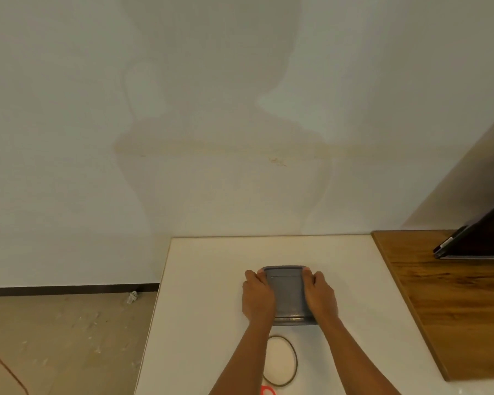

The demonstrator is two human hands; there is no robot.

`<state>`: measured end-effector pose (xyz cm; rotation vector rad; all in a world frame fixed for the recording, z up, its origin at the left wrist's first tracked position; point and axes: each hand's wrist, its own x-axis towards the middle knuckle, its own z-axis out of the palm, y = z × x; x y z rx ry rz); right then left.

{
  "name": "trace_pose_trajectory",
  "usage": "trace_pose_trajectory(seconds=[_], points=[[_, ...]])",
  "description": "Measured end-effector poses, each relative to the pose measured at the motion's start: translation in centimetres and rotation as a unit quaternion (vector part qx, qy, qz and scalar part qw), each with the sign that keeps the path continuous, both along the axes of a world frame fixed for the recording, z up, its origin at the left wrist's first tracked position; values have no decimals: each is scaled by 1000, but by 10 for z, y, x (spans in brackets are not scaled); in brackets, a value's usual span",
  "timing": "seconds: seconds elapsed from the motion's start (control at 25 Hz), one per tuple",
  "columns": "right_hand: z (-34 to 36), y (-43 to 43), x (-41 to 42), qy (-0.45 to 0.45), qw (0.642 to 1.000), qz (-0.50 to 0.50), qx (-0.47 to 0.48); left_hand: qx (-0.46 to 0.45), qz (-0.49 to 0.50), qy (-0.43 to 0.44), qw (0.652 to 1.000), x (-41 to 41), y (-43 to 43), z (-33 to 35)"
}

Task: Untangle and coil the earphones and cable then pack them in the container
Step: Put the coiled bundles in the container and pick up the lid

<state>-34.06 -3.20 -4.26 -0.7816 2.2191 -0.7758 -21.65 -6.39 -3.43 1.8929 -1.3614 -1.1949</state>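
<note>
A grey rectangular container (pixel 288 295) with its grey lid on sits on the white table (pixel 206 280). My left hand (pixel 257 298) grips its left side and my right hand (pixel 322 297) grips its right side, thumbs pressing on the lid's far corners. A dark cable loop (pixel 293 354) lies flat on the table just in front of the container, between my forearms. I see no earphones; the container's inside is hidden by the lid.
A small orange-red object (pixel 267 391) peeks in at the bottom edge. A wooden board (pixel 451 303) lies on the right with a dark laptop-like device (pixel 476 240) on it. A wall stands behind the table; bare floor (pixel 63 337) lies to the left.
</note>
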Motion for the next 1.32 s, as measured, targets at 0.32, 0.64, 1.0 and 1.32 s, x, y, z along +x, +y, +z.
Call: trace_pose_trajectory(seconds=[0.32,0.64,1.0,1.32], points=[[-24,-5,-6,-34,995,-45,-82,-34,-5,5,999,1,-9,-24],[-15,-44,3,3,995,4,-96,-25,17,49,998,18,-57,-9],[3,70,29,175,960,180,125,-36,-105,-13,994,79,-3,-3],[23,92,12,49,994,-66,-73,19,-161,-111,981,89,35,-1]])
